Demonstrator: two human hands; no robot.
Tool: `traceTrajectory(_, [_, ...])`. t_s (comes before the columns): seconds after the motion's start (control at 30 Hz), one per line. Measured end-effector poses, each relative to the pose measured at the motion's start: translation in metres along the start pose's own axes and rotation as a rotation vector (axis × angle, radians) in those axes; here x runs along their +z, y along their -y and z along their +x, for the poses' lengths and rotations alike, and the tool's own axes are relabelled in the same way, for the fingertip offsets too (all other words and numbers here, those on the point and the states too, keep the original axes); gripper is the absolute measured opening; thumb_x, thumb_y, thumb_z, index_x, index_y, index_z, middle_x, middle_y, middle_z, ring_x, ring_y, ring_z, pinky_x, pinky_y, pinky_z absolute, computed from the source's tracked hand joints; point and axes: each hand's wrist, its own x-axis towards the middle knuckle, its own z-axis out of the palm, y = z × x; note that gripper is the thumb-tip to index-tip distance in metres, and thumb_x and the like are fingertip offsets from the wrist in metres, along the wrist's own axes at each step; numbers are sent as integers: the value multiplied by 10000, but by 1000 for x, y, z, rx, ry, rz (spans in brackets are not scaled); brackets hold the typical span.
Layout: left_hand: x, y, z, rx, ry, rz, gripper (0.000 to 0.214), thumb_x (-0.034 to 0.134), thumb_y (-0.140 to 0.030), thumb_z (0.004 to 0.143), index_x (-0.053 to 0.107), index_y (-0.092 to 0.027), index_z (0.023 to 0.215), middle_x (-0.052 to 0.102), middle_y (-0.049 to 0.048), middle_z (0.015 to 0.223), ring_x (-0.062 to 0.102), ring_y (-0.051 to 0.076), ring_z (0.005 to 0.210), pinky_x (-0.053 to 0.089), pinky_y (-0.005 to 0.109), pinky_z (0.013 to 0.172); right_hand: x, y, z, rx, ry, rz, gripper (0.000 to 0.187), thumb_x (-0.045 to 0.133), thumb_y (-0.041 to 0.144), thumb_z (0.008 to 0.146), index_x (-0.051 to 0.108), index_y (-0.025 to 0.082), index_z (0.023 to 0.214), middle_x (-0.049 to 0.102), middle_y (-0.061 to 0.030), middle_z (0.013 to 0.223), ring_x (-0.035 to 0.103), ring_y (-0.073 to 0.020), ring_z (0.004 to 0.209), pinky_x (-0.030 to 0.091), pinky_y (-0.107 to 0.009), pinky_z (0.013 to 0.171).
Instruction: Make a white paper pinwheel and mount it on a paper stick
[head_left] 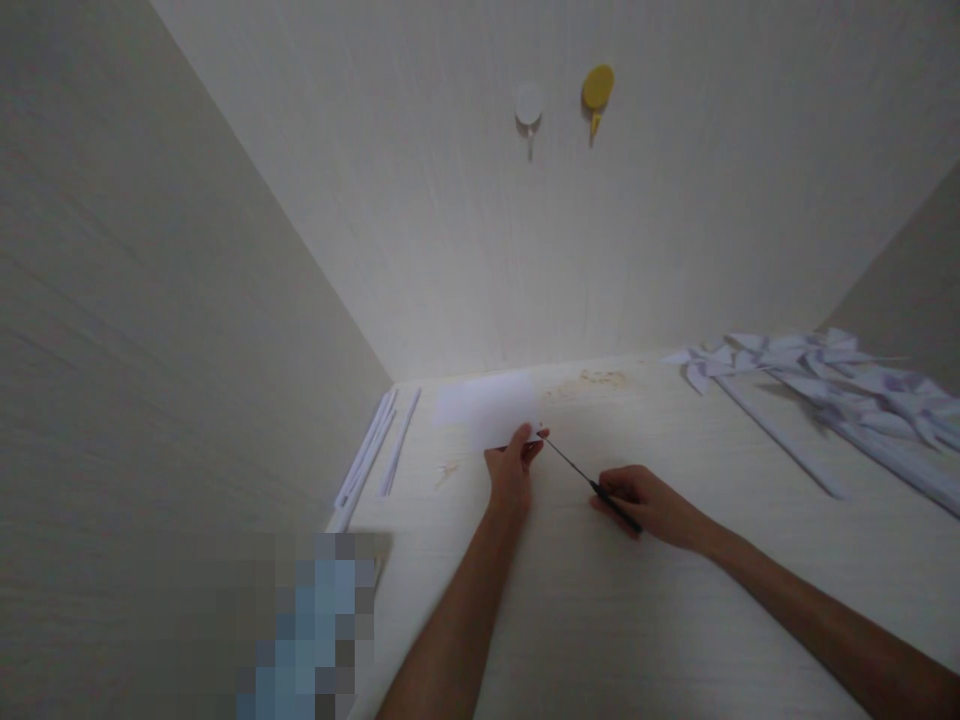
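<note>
My left hand (514,470) pinches the near right corner of a white sheet of paper (491,405), thumb on top and fingers below. The sheet's near edge is lifted a little off the white surface. In my right hand (637,505) is a slim tool with a black handle and a long thin metal shaft (568,461), like an awl or a small screwdriver. Its tip points left and meets the paper's corner beside my left fingertips. Whether it has pierced the sheet is too small to tell.
Rolled white paper sticks (364,455) lie at the left. Several white paper pinwheels (810,365) on sticks are heaped at the right. Small pale brown bits (600,378) lie behind the sheet. A white hook (529,105) and a yellow hook (598,90) are on the wall.
</note>
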Motion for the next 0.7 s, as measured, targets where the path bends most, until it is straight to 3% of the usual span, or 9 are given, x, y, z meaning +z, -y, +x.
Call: traceTrajectory(0.7, [1, 0, -1, -12, -21, 20, 158, 639, -143, 530, 574, -79, 659, 618, 29, 599, 600, 122, 518, 448, 159, 435, 1, -2, 1, -11, -10, -12, 294, 516, 378, 662, 391, 176, 488, 384, 67, 380, 354, -65, 334, 249, -185, 337])
